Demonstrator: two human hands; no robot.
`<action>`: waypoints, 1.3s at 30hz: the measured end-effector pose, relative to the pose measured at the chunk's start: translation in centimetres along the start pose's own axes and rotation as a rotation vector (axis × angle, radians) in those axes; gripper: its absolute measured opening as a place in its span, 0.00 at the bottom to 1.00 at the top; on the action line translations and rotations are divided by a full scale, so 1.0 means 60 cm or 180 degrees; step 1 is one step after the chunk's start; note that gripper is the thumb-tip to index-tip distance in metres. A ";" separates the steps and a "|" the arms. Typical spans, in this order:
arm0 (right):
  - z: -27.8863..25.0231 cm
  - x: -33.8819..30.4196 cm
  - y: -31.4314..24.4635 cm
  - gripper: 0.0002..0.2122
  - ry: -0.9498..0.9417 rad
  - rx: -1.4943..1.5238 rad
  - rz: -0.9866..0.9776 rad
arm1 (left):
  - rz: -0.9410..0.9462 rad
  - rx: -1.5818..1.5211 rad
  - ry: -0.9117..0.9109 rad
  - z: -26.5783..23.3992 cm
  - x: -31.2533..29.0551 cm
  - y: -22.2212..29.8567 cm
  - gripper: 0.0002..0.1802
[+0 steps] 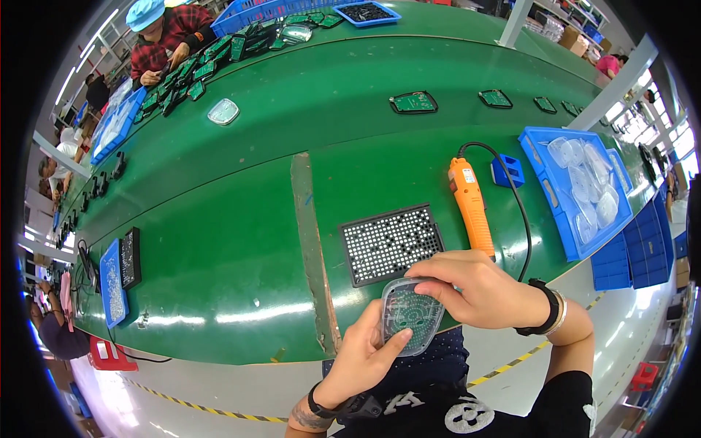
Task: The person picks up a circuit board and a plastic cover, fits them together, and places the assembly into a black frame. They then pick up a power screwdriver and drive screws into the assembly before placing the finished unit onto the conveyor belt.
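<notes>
Between my hands is a rounded circuit-board unit, a green board under a clear plastic cover, tilted just past the bench's near edge. My left hand grips its lower left side, the thumb lying across the front. At the top edge my right hand is closed, thumb and fingers pinching the rim. Right behind the unit sits a black-framed tray with rows of white and dark spots. An orange electric screwdriver lies to the right of that tray, its black cord looping off its far end.
A blue tray of clear covers stands at the right, near a small blue block. Green boards lie spaced along the far strip. A worn strip crosses the bench. Far left, a person sits by piled boards.
</notes>
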State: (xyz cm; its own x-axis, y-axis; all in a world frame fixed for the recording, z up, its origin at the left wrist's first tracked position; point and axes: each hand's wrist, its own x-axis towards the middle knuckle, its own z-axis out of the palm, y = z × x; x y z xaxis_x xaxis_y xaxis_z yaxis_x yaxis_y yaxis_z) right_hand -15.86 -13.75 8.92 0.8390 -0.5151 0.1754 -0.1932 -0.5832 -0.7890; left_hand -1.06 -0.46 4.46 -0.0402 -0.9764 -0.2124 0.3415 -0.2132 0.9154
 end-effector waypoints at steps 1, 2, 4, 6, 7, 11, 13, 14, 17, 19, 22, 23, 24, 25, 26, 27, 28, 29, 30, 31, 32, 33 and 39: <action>0.002 0.002 -0.001 0.09 -0.0028 0.0058 0.0024 | -0.0012 0.0185 0.0049 -0.002 -0.003 -0.002 0.19; 0.003 0.003 -0.002 0.09 -0.0055 0.0117 0.0048 | -0.0025 0.0372 0.0099 -0.004 -0.004 -0.004 0.18; 0.002 0.002 -0.002 0.09 -0.0134 0.0198 0.0112 | -0.0023 0.0317 0.0091 -0.004 -0.008 -0.001 0.18; 0.001 0.001 -0.002 0.09 -0.0287 0.0354 0.0240 | -0.0014 0.0209 0.0072 -0.003 -0.012 0.004 0.18; 0.002 0.001 -0.003 0.09 -0.0291 0.0353 0.0238 | -0.0012 0.0208 0.0076 -0.003 -0.012 0.006 0.18; 0.004 0.000 -0.010 0.10 -0.0235 0.1229 0.1170 | 0.0103 -0.0434 0.0200 -0.005 -0.007 0.012 0.19; 0.005 -0.002 -0.014 0.11 -0.0020 0.1441 0.1064 | 0.0304 -0.0452 0.0339 -0.008 -0.004 0.006 0.19; 0.006 -0.004 -0.015 0.11 0.0094 0.1546 0.1019 | 0.0398 -0.0464 0.0400 -0.008 -0.004 0.004 0.19; 0.019 -0.014 -0.001 0.12 0.0078 0.1722 0.1147 | 0.0397 -0.0426 0.0393 -0.007 -0.008 0.004 0.19; 0.021 -0.015 0.001 0.12 0.0066 0.1817 0.1211 | 0.0392 -0.0404 0.0397 -0.008 -0.012 0.003 0.19; 0.016 -0.009 -0.002 0.11 -0.0208 0.2144 0.1492 | 0.0433 0.0189 0.0506 -0.012 -0.021 0.002 0.19; 0.019 -0.008 0.000 0.11 -0.0209 0.2153 0.1493 | 0.0426 0.0193 0.0509 -0.013 -0.021 0.000 0.19; 0.023 -0.006 0.003 0.11 -0.0158 0.2145 0.1430 | 0.0477 0.0335 0.0586 -0.014 -0.019 -0.003 0.19; 0.028 -0.005 0.006 0.10 -0.0107 0.2137 0.1366 | 0.0528 0.0478 0.0662 -0.015 -0.018 -0.005 0.18; 0.031 -0.004 0.008 0.10 -0.0055 0.2129 0.1301 | 0.0579 0.0622 0.0737 -0.015 -0.016 -0.005 0.18; 0.031 -0.004 0.009 0.10 -0.0054 0.2127 0.1298 | 0.0582 0.0622 0.0736 -0.013 -0.020 -0.002 0.18; 0.031 -0.005 0.009 0.09 -0.0053 0.2248 0.1316 | 0.0526 0.0772 0.0682 -0.009 -0.027 0.006 0.17; 0.032 -0.004 0.010 0.08 -0.0064 0.2377 0.1327 | 0.0469 0.0928 0.0642 -0.006 -0.035 0.014 0.17; 0.033 -0.004 0.011 0.08 -0.0072 0.2504 0.1335 | 0.0413 0.1084 0.0599 -0.004 -0.039 0.019 0.17; 0.034 -0.004 0.014 0.08 -0.0074 0.2505 0.1322 | 0.0421 0.1092 0.0604 -0.004 -0.038 0.021 0.17; 0.034 -0.005 0.021 0.09 -0.0088 0.2544 0.1310 | 0.0344 0.0870 0.0617 -0.003 -0.035 0.023 0.16; 0.033 -0.004 0.029 0.10 -0.0102 0.2574 0.1306 | 0.0268 0.0637 0.0623 -0.002 -0.027 0.020 0.16; -0.049 0.000 0.043 0.14 -0.0014 0.0345 0.1283 | -0.0144 0.1446 0.0031 -0.112 0.116 0.080 0.14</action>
State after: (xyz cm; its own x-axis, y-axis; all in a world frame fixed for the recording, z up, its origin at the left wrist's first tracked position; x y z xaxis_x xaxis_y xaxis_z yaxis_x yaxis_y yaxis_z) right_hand -17.83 -17.10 8.63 0.7093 -0.6859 -0.1625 -0.4521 -0.2659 -0.8514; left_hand 6.63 -8.03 5.10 -0.0358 -0.9658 -0.2567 -0.1071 -0.2517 0.9619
